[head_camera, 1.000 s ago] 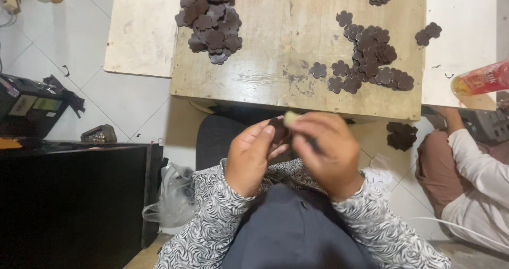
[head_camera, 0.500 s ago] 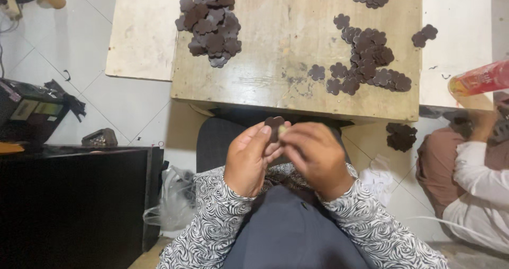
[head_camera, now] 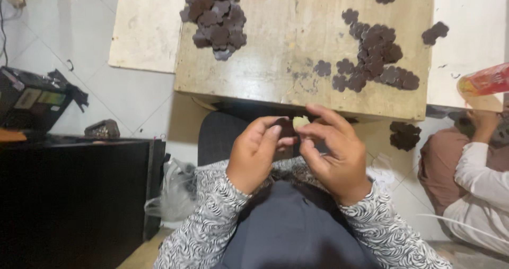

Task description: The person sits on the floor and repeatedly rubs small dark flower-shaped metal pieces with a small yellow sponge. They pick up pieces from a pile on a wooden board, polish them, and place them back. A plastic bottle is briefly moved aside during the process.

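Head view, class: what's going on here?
A seated person holds a small dark flower-shaped piece between the left hand and right hand, just below the edge of a low wooden table. Two heaps of like pieces lie on it. Another person sits at right.

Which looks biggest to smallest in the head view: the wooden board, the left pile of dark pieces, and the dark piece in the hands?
1. Wooden board, by far the largest.
2. Left pile of dark pieces.
3. Dark piece in the hands, smallest even though nearest the camera; fingers hide part of it.
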